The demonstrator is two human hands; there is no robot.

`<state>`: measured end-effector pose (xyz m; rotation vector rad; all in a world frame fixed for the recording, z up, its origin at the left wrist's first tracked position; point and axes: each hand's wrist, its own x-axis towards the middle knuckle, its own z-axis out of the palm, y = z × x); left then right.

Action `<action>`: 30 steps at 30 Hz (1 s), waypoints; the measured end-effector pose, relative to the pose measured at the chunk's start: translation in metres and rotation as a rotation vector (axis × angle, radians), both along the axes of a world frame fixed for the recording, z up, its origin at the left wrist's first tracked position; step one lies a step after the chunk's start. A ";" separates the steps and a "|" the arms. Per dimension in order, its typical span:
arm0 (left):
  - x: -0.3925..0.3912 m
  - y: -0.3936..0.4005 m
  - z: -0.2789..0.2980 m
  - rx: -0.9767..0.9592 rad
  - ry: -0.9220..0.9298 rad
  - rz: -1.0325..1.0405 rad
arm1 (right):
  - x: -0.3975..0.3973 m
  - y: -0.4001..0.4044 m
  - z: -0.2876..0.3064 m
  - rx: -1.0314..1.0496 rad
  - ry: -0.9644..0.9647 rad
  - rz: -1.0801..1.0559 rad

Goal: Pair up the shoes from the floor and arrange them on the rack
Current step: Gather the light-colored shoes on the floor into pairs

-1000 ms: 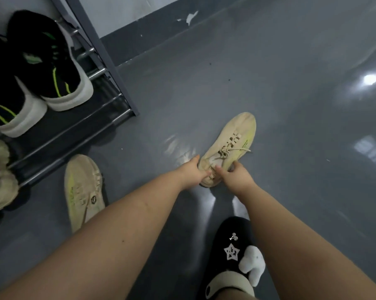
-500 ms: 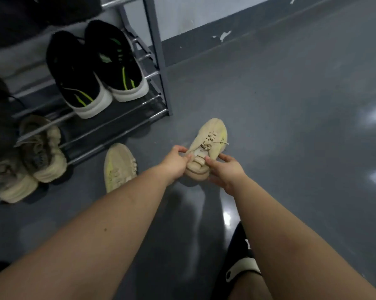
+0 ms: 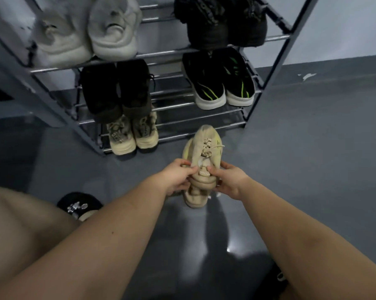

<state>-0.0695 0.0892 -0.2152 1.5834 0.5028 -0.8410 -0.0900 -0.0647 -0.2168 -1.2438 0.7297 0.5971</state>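
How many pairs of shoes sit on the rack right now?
5: white pair top left, black pair top right, dark pair middle left, black-and-green pair middle right, beige pair bottom left. Higher shelves are out of frame.

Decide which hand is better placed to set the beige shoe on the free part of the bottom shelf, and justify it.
Probably the right hand. Both hands grip the beige shoe, but the free stretch of the bottom shelf lies right of the tan pair, nearer that side; the left hand would reach across.
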 end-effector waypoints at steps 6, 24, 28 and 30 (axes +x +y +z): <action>-0.012 0.026 -0.005 -0.050 0.022 0.032 | 0.000 0.014 -0.003 -0.077 0.029 0.153; 0.011 0.001 -0.056 0.099 -0.077 -0.042 | 0.018 -0.027 -0.034 -0.226 0.067 -0.006; 0.016 0.005 -0.072 0.324 -0.071 -0.049 | 0.013 -0.039 -0.049 -0.237 0.070 -0.037; 0.014 0.004 -0.078 0.345 -0.029 -0.035 | 0.011 -0.044 -0.055 -0.234 0.061 -0.041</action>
